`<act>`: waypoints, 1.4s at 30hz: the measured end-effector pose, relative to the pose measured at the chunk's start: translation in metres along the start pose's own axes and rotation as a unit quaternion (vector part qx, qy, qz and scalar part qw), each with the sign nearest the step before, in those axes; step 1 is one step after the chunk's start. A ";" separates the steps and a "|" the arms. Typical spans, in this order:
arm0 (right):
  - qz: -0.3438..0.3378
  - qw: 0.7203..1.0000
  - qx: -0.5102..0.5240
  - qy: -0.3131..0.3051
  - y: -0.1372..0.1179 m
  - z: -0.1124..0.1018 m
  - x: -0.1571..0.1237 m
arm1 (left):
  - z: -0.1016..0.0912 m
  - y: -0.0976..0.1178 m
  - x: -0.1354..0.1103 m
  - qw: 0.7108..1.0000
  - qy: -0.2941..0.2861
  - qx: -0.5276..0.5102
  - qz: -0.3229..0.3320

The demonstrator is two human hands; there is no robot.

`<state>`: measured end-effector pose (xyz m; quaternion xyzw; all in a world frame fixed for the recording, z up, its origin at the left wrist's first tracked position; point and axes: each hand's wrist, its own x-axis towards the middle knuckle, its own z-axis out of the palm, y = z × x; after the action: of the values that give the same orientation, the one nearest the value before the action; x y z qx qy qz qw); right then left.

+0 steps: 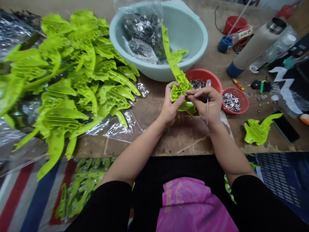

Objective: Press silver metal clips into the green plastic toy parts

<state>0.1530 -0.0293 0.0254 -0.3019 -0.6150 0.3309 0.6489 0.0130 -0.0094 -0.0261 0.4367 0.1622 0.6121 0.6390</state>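
Note:
My left hand [169, 105] is closed around the lower end of a lime-green molded plastic part [180, 75], whose ribbed inner side faces up. The part's long curved arm reaches up over the rim of the pale blue basin. My right hand [209, 103] is closed on a thin screwdriver [207, 109] with a clear handle, its shaft hanging down across the palm. Its thumb and forefinger pinch together against the part's right edge; whatever is between those fingertips is too small to make out. Just behind the hands stands a red bowl [218, 80] of small dark metal pieces.
A large heap of lime-green parts [72, 80] lies on plastic at left. The basin [154, 72] holds bagged metal pieces. To the right are a red basket [246, 104] of shiny pieces, a loose green part [259, 132], a phone [286, 129] and a tumbler [256, 48].

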 end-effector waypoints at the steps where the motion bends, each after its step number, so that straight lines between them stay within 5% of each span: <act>1: -0.006 1.000 0.003 -0.006 0.000 0.002 -0.001 | 0.002 0.002 -0.001 1.000 0.004 -0.011 -0.008; 11: -0.007 0.999 -0.026 0.018 0.003 0.001 0.002 | 0.004 -0.002 -0.003 1.000 -0.010 -0.013 -0.026; 17: 0.041 0.996 -0.053 0.055 0.013 -0.004 0.002 | -0.003 -0.009 -0.002 0.996 -0.060 0.053 0.037; 23: 0.013 0.998 -0.058 0.037 0.010 -0.003 0.001 | -0.007 -0.012 -0.001 0.986 -0.100 0.104 0.084; 36: -0.057 0.979 -0.194 0.026 -0.001 0.000 -0.006 | -0.002 -0.013 -0.002 0.994 -0.079 0.060 0.047; 42: -0.072 0.970 -0.220 -0.073 -0.009 -0.011 0.005 | 0.005 0.003 0.000 0.999 -0.030 0.013 -0.036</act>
<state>0.1648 -0.0304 0.0350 -0.3674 -0.7384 0.1613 0.5420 0.0148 -0.0118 -0.0210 0.4576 0.1665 0.5729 0.6593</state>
